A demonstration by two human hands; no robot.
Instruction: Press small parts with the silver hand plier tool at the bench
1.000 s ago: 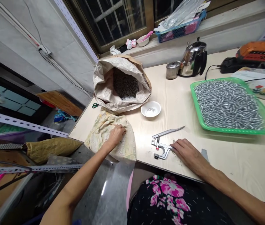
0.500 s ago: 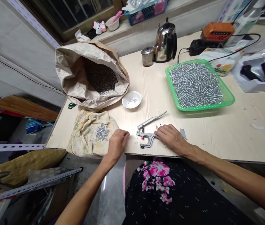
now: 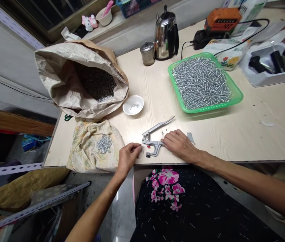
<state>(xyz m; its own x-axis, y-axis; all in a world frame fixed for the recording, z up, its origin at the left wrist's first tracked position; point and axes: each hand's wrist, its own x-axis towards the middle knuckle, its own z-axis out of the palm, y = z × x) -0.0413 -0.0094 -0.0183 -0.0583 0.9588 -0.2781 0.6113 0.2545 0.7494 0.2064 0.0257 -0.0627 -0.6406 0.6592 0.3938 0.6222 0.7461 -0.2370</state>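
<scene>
Grey hand pliers [image 3: 154, 143] with a spring and a red tip lie on the table near its front edge, one handle raised. My right hand [image 3: 179, 144] is wrapped round their lower handle. Just left of the pliers' jaws, my left hand [image 3: 128, 156] is pinched closed at thumb and forefinger; what it holds is too small to make out. A patterned cloth [image 3: 81, 148] bears a pile of small metal pieces [image 3: 104, 144] to the left of that hand. Behind the hands stands a white bowl [image 3: 133, 105] with a few small pieces inside.
A large paper sack [image 3: 56, 77] gapes open at the back left. A green tray [image 3: 209, 108] full of small metal pieces stands right of centre. Behind are a kettle [image 3: 166, 33], a metal canister [image 3: 147, 53], an orange device [image 3: 221, 20] and a white tray [image 3: 271, 79].
My left hand has moved slightly right, closer to the pliers' jaws. My right hand remains on the handle. The camera's view has shifted.
</scene>
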